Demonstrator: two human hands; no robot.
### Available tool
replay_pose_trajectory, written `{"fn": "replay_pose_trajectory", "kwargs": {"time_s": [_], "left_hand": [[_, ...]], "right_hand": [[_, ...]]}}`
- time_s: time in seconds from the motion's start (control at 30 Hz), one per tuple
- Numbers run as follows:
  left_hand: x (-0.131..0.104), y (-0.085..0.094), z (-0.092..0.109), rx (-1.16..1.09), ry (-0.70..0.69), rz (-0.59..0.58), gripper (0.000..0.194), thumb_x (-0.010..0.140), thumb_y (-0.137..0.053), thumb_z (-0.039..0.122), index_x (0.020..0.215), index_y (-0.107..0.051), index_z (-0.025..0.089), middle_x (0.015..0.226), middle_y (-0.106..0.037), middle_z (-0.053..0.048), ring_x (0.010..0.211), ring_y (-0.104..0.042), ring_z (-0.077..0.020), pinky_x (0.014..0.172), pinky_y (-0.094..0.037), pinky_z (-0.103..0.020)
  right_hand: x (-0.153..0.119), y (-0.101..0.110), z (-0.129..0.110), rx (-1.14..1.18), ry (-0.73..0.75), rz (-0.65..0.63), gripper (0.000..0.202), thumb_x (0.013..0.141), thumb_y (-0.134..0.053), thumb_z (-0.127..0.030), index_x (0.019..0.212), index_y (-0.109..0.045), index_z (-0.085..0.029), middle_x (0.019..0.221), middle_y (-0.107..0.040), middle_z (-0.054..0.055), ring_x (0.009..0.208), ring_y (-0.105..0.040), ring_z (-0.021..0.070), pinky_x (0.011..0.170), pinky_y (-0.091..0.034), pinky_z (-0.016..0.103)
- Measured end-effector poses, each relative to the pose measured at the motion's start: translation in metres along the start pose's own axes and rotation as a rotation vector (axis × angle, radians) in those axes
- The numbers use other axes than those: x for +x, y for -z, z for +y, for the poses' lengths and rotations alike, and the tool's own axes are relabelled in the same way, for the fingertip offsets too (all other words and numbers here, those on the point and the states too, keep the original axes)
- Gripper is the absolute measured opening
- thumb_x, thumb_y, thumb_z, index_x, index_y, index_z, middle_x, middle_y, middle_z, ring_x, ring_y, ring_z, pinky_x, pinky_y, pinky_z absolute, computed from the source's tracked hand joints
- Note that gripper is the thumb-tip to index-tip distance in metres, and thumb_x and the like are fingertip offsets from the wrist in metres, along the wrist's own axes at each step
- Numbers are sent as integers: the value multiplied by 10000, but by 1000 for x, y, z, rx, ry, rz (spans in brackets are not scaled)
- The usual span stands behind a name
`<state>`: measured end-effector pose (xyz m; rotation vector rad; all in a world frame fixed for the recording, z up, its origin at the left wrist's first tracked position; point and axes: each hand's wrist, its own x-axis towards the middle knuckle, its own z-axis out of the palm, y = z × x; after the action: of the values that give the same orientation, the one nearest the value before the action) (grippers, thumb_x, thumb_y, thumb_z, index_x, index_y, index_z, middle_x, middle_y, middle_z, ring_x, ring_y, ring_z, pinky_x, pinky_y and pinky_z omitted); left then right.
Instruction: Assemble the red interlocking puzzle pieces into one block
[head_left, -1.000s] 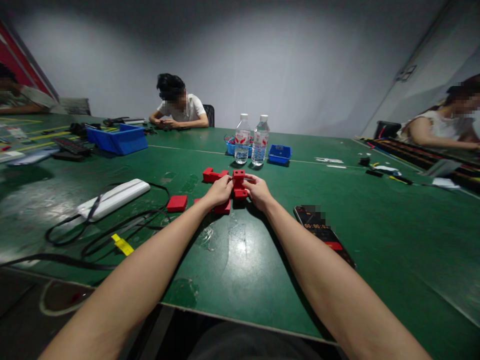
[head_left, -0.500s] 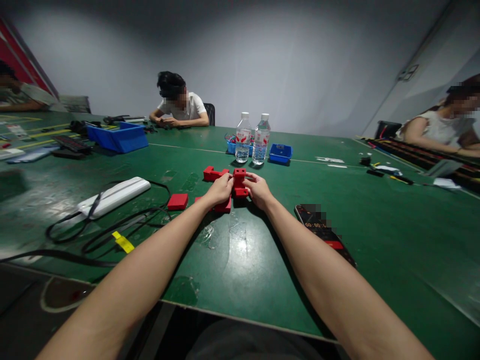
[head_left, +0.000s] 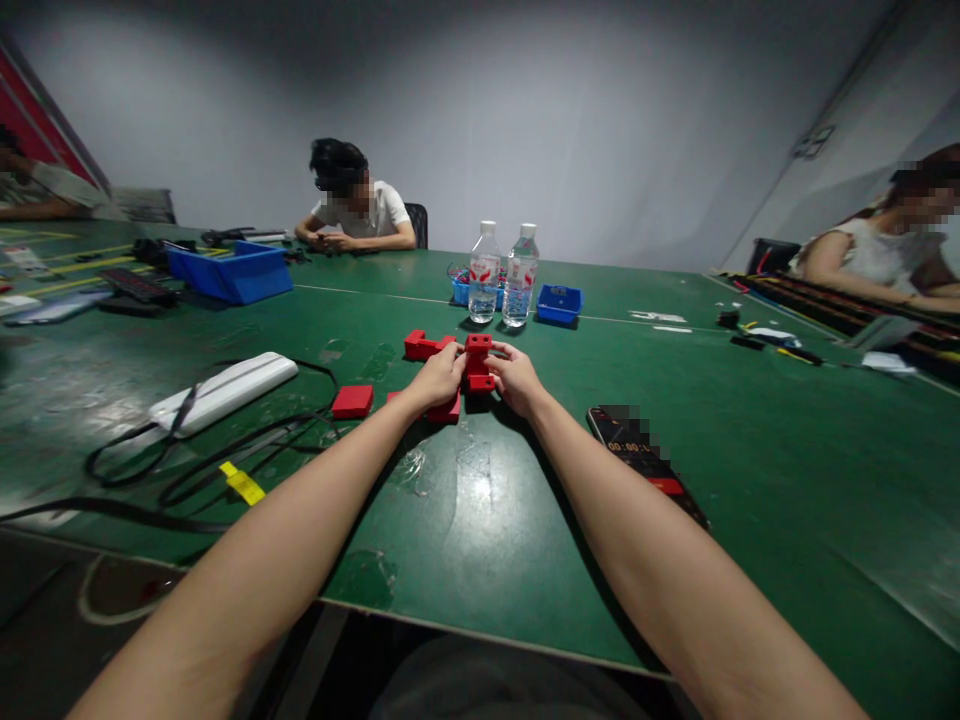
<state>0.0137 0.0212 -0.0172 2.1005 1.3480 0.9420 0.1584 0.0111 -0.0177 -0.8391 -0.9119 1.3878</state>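
As left hand and right hand clamp fingers on its sides, red block sits upright between.

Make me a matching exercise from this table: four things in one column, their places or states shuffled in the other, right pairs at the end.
Column one
1. Red piece with holes
2. Phone
3. Two bottles
4. Yellow tag

Column two
A. Upright, side by side, white caps on
B. Beside the black cable
C. Between the left hand and the right hand
D. Lying screen up, to the right of the right forearm

Right pairs: 1-C, 2-D, 3-A, 4-B
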Motion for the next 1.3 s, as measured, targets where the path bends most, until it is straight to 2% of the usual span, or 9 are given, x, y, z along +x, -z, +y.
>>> {"fn": "replay_pose_trajectory", "kwargs": {"time_s": [0.3, 0.53, 0.7, 0.93, 1.07, 1.3], "left_hand": [[-3, 3, 8, 60, 58, -1, 266, 928, -345, 279, 1058, -519, 126, 1047, -649, -155, 963, -615, -234, 857, -447, -357], [-1, 1, 0, -1, -3, -3, 247, 926, -362, 311, 1033, -515, 150, 1066, -643, -131, 972, -613, -218, 868, -450, -350], [-3, 1, 2, 6, -16, -7, 248, 932, -355, 315, 1046, -504, 153, 1046, -648, -134, 959, -619, -230, 851, -456, -365], [-4, 1, 6, 29, 21, 1, 232, 924, -363, 252, 1074, -503, 143, 1049, -654, -148, 944, -630, -233, 829, -467, -359], [-5, 1, 8, 49, 25, 5, 242, 924, -362, 263, 1063, -513, 135, 1036, -654, -162, 946, -631, -250, 822, -467, -367], [-5, 2, 7, 12, 21, 12, 222, 925, -380, 287, 1067, -503, 169, 1054, -658, -126, 986, -624, -229, 864, -456, -360]], "right_hand": [[1, 2, 1, -3, 6, -16, 302, 666, -606, -12, 926, -567, -161, 698, -670, -2, 571, -633, 114, 556, -524, 237], [3, 2, 1, -1, -4, -15, 306, 662, -613, -27, 930, -569, -169, 711, -674, -7, 589, -636, 114, 560, -521, 235], [2, 4, 2, 8, -6, -25, 335, 636, -600, -3, 925, -580, -173, 709, -676, -19, 596, -631, 110, 570, -516, 232], [1, 7, 3, 14, 40, -121, 393, 626, -736, -152, 991, -593, -188, 788, -696, -10, 645, -639, 121, 606, -511, 243], [2, 6, 4, 3, 47, -92, 379, 624, -718, -131, 978, -591, -179, 756, -695, -12, 638, -640, 121, 604, -509, 240], [3, 6, 5, -39, 64, -84, 362, 633, -696, -138, 978, -595, -182, 785, -697, -11, 643, -634, 117, 606, -505, 237]]}}
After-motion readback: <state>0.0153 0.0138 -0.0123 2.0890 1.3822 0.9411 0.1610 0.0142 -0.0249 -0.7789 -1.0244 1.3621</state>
